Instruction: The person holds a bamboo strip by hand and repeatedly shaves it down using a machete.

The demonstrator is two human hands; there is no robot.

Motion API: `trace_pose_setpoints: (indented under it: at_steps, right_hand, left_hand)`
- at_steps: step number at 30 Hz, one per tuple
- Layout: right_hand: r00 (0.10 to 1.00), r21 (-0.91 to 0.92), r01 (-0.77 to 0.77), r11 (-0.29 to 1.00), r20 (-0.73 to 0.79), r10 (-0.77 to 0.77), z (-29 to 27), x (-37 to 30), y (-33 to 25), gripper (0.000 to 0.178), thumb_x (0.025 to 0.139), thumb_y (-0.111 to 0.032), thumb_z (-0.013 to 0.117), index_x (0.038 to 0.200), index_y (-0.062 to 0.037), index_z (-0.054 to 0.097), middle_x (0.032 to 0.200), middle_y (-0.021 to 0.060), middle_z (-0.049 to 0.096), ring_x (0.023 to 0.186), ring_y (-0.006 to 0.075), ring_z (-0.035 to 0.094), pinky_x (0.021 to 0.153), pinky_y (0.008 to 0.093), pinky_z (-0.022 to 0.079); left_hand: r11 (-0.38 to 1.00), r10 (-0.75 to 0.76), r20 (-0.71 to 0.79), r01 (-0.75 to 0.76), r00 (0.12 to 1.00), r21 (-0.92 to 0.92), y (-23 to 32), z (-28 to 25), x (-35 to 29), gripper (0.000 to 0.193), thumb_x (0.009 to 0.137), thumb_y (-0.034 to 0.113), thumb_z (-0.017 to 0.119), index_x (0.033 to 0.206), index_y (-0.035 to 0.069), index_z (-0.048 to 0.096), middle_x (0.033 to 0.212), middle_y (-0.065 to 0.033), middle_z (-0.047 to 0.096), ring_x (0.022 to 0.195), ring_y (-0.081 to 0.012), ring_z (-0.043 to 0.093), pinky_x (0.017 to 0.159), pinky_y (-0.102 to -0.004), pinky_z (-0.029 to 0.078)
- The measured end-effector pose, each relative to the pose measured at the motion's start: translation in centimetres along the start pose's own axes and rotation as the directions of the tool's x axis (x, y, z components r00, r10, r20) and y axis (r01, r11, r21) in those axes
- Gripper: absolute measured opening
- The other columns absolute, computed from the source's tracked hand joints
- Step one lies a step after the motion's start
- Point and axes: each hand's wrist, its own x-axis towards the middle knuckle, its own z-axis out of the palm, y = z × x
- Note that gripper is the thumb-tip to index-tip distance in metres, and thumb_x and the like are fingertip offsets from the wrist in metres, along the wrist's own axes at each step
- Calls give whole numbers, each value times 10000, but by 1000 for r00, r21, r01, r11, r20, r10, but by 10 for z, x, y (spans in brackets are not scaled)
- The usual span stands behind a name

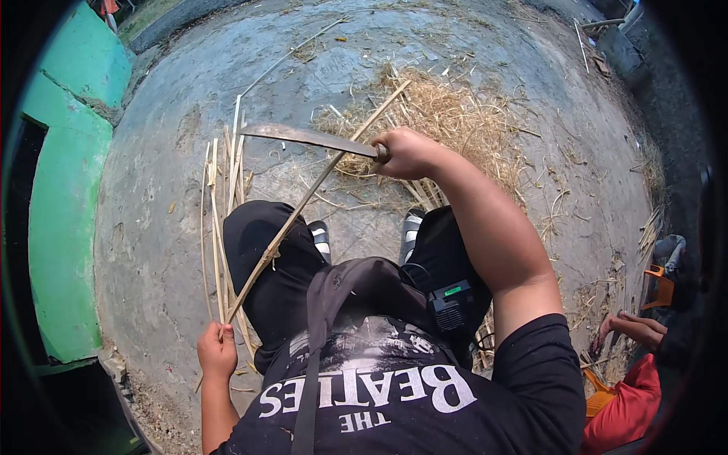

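Observation:
My left hand is closed round the lower end of a long bamboo strip, which slants up across my left thigh to the far right. In my right hand is the handle of a machete, its broad blade pointing left. The blade crosses the strip near its upper part and appears to touch it. Beside my left leg lie several pale split strips on the ground. A heap of thin shavings spreads beyond my right knee.
A green wall stands at the left. One long thin strip lies farther off on the concrete ground. At the right edge sits another person in red cloth, with orange chair parts close by. A small black device rests at my lap.

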Motion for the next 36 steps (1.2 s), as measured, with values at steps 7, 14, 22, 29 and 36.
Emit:
trace_pose_setpoints:
  at_steps: [7,14,22,29,36]
  right_hand:
    - [963,266,-258,929,-8,269,-18,5,37,290,795,-230,783,1007,-46,709,900,155,725,839,253,691,778,396,538]
    - [995,-56,-32,998,92,37,-7,-2,4,282,785,-252,755,980,-51,720,919,182,734,898,340,705,823,446,545]
    - [998,-60,-55,997,-2,55,-5,0,-6,205,801,-198,713,954,-62,709,921,160,733,891,340,701,814,446,543]
    - [975,82,-219,972,40,217,-20,5,25,230,804,-195,744,974,-42,715,908,174,733,879,321,708,804,431,547]
    - [998,-155,69,985,-3,-70,-5,-6,-10,197,796,-171,676,948,-46,692,879,188,718,872,346,701,810,462,540]
  left_hand:
    - [990,106,-34,-102,994,100,-1,4,4,568,1022,517,529,754,17,511,648,-208,544,632,-442,566,569,-490,408]
    - [986,125,-27,-122,992,110,-8,5,5,564,1023,517,528,757,20,512,678,-214,554,670,-456,568,592,-500,413]
    - [993,114,-43,-112,993,49,1,11,-2,553,1025,510,529,764,23,525,675,-211,553,664,-449,568,596,-494,421]
    - [984,164,-113,-154,980,93,-8,23,2,562,1029,529,509,787,22,518,682,-196,541,668,-446,560,601,-505,417]
    - [988,144,-68,-140,987,63,-12,21,-1,564,1030,535,503,784,28,515,692,-205,552,672,-458,556,604,-507,419]
